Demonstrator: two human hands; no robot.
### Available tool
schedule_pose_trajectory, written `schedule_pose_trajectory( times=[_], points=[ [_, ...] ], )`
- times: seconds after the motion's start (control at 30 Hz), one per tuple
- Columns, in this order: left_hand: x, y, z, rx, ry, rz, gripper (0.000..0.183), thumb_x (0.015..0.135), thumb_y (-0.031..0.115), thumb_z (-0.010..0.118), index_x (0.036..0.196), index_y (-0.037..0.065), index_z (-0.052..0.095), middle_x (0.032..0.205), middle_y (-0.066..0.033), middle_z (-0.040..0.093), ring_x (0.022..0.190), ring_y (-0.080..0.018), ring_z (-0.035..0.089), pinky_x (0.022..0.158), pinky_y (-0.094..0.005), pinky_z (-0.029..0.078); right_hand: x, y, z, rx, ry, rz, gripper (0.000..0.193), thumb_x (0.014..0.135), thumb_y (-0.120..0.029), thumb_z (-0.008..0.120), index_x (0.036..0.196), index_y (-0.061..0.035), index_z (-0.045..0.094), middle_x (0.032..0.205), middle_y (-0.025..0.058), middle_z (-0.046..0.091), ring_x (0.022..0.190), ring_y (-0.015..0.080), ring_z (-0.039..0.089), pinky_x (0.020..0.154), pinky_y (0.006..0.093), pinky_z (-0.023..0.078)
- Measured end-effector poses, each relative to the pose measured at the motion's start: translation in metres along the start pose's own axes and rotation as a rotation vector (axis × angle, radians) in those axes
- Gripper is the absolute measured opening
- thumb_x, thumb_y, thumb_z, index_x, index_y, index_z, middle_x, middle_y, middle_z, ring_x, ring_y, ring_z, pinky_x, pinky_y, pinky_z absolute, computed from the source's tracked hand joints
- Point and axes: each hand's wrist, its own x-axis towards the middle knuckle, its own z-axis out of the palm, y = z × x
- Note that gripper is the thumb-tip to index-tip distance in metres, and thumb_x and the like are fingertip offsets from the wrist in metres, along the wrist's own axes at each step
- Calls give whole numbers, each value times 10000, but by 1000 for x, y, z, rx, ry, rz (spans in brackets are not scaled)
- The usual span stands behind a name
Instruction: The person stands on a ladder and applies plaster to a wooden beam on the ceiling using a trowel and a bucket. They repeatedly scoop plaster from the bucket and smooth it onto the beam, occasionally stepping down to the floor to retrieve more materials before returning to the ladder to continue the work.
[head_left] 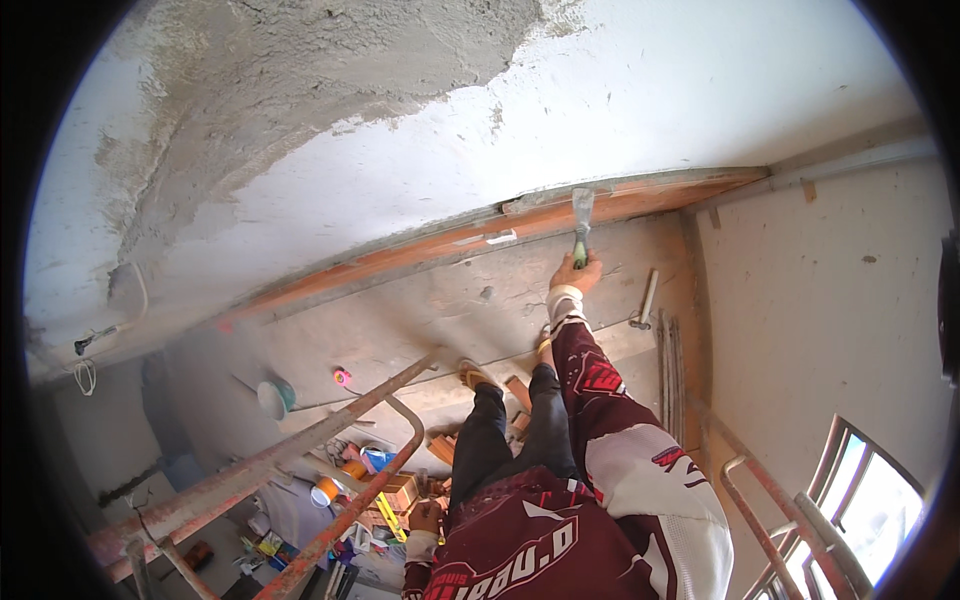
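Observation:
My right hand [576, 272] reaches forward, fingers wrapped around the green handle of a putty knife [583, 210]. The blade points away from me and lies against or just in front of the exposed brick strip [640, 197] along the lower edge of the white wall [640, 90]; contact is unclear. Rough grey plaster [330, 70] covers the wall's upper left part. Down beside my left hip hangs my left hand [427, 517]. Its fingers look curled, and whatever they may hold is hidden.
Rusty scaffold rails [350, 480] flank me on the left, with more rails [790, 520] at right. A hammer [648, 300] lies on the boards right of my feet. A pink tape measure [342, 377] and a round tub [275, 399] sit left. Bricks and tools clutter the floor below.

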Motion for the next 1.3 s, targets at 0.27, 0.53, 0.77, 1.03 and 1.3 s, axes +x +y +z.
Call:
schedule_pose_trajectory(
  times=[0.27, 0.53, 0.77, 1.03, 1.3],
  points=[
    [-10, 7, -8, 111, -20, 37, 181, 845, 173, 645, 902, 4, 611, 736, -67, 641, 626, -137, 598, 545, -267, 492, -69, -32, 29, 43, -333, 192, 404, 768, -72, 671, 1110, -4, 467, 1054, 230, 570, 988, 375, 581, 866, 413, 447],
    [-2, -9, -18, 108, -82, -31, 191, 850, 171, 646, 912, -6, 612, 733, -61, 639, 618, -128, 589, 535, -264, 482, -76, -34, 24, 83, -207, 194, 438, 787, -91, 693, 1116, -6, 417, 993, 197, 561, 894, 301, 588, 834, 380, 453],
    [4, -45, -20, 68, -17, 32, 190, 850, 177, 651, 879, -9, 629, 720, -43, 635, 599, -102, 566, 543, -251, 462, -54, -35, 32, 112, -168, 103, 441, 794, -72, 676, 1135, -18, 401, 1002, 214, 561, 898, 340, 599, 836, 401, 452],
    [6, -29, -18, 26, 14, 19, 178, 846, 169, 654, 872, -4, 619, 708, -42, 627, 593, -96, 562, 545, -252, 461, -101, -32, 25, 22, -456, 99, 440, 803, -75, 651, 1164, -38, 402, 1035, 234, 577, 945, 383, 596, 827, 429, 448],
    [26, -70, -32, 152, -21, 140, 189, 814, 176, 670, 839, -9, 639, 716, -69, 648, 602, -101, 573, 541, -258, 464, -85, -19, 27, 34, -521, 111, 458, 807, -97, 669, 1156, -73, 374, 937, 201, 599, 860, 327, 613, 803, 404, 465]
  ],
)
